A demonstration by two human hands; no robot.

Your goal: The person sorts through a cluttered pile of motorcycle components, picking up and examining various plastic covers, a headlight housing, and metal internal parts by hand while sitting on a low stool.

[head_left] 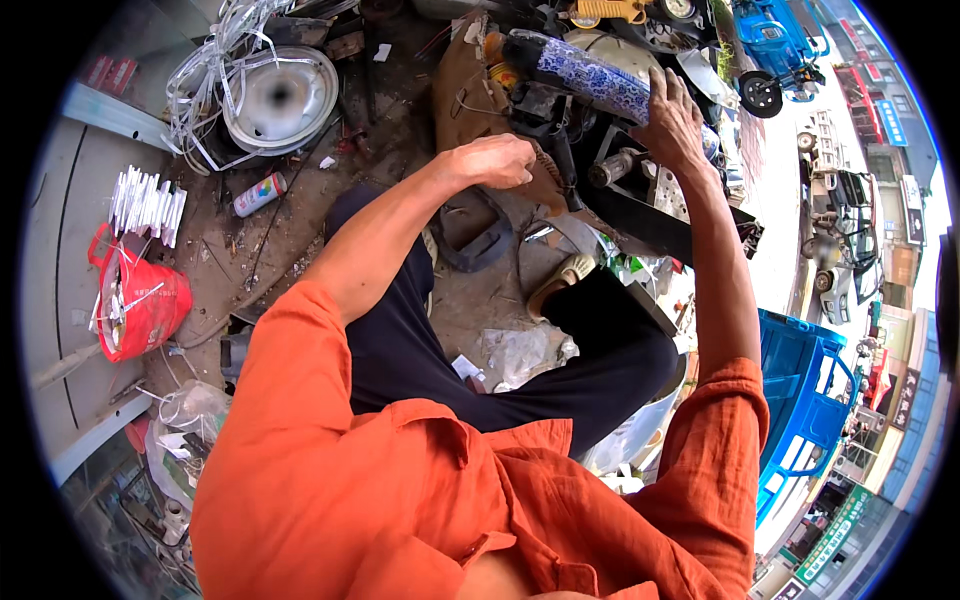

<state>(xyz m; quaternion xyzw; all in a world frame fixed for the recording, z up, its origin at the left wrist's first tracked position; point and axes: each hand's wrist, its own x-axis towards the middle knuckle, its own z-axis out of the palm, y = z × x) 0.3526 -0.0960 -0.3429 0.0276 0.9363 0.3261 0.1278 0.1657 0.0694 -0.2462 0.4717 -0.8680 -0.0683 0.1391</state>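
Note:
My left hand [495,162] is closed, its fingers curled in beside a brown cardboard piece [465,95]; whatever may be in them is hidden. Over to the right, my right hand [672,118] has its fingers stretched out, lying against the end of a long cylinder with a blue-and-white flowered pattern [580,72]. The cylinder lies slanted across a heap of dark machine parts. Just below it are a metal cylindrical part [612,168] and a dark metal channel [640,228].
At left are a white wheel rim [280,100] with plastic strapping, a spray can [260,194], a red bag [148,305] and a bundle of white sticks [147,206]. A black frame-like piece [472,230] lies ahead of my legs. Blue vehicles [800,390] stand on the street at right.

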